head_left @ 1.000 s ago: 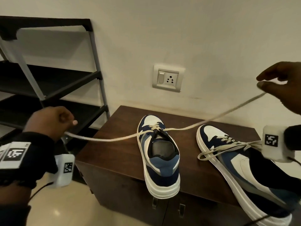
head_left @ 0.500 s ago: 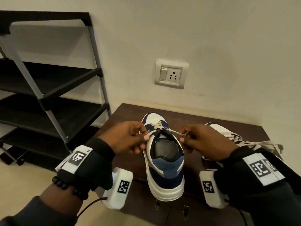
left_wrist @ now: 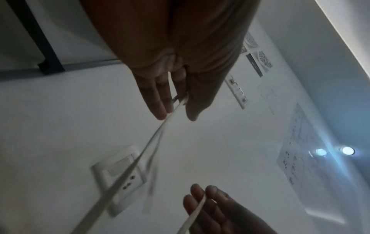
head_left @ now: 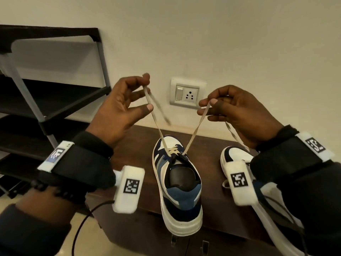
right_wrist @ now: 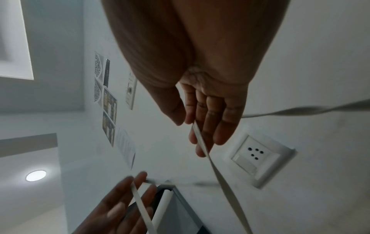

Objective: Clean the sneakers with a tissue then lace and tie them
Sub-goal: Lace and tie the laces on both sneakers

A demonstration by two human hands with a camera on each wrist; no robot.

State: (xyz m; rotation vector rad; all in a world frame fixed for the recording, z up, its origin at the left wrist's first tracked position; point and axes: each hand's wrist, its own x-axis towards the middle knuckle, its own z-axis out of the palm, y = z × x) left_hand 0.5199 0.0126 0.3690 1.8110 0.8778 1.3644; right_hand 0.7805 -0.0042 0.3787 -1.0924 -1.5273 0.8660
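The blue-and-white sneaker [head_left: 177, 183] is sitting on the dark wood cabinet [head_left: 136, 152] with its long axis running near to far, heel toward us and toe pointing at the wall socket [head_left: 186, 94]. The left hand [head_left: 120, 109] is pinching one end of the cream lace [head_left: 156, 124] up high and the right hand [head_left: 238, 111] is gripping the other end, making a V. The second sneaker [head_left: 236, 156] on the right is mostly hidden behind the right wrist, and the dangling lace tips are blurry.

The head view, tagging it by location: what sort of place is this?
Probably a home entryway: a black tiered shoe rack by the wall, blue-and-white sneakers on a dark wooden cabinet, a white wall socket.
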